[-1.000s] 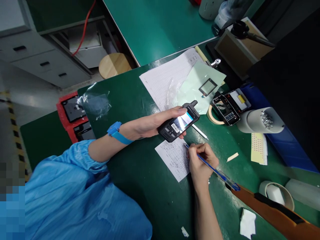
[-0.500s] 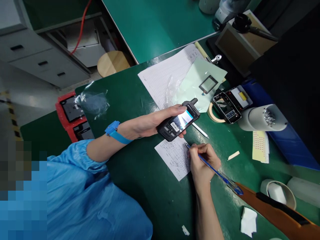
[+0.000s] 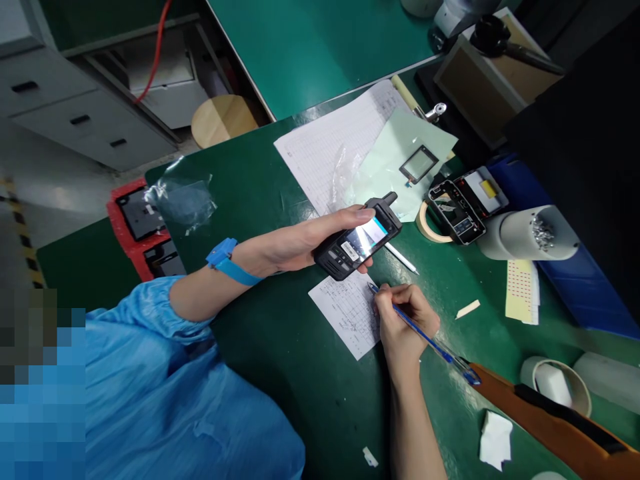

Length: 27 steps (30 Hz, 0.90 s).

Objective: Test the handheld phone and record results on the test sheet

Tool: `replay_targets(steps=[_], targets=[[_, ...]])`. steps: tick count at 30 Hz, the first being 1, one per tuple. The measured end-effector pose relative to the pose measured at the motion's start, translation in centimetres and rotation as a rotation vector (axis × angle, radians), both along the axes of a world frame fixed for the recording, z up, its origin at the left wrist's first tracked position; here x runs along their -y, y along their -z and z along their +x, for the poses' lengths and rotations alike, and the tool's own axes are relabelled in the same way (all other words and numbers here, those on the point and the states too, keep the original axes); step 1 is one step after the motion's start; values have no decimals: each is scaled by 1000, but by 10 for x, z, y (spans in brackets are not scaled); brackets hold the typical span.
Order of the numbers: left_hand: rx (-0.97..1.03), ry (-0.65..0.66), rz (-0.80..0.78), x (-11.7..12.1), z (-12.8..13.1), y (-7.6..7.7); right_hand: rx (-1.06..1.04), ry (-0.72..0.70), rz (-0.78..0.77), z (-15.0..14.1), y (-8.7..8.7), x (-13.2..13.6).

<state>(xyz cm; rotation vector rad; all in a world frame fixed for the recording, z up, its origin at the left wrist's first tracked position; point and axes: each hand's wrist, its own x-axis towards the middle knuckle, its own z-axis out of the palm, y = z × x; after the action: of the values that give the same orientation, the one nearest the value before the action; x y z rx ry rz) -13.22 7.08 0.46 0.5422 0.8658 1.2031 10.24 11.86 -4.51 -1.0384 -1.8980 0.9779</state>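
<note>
My left hand is closed around a black handheld radio with a stubby antenna and a lit screen. The thumb lies at the screen's upper edge. My right hand grips a blue ballpoint pen, its tip at the right edge of a small written sheet. That sheet lies on the green table, just below the radio, with its top corner covered. Behind the radio a white pen-like stick rests on the table.
Gridded paper, a green sheet with a small display panel, and a tape roll lie behind. Opened device housing and a white cup of metal bits stand right. An orange-and-black tool lies front right.
The view has shifted slightly. My left hand keeps the radio in nearly the same place, and the pen tip has moved a little over the sheet's edge.
</note>
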Motion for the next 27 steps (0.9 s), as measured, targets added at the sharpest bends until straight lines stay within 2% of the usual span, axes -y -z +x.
replay_targets(steps=[8,27], targets=[[4,-4,-1,0,0,2,-9,41,-64,0,2,2],[-36,4,1,0,0,0,-30,36,-21,1,5,1]])
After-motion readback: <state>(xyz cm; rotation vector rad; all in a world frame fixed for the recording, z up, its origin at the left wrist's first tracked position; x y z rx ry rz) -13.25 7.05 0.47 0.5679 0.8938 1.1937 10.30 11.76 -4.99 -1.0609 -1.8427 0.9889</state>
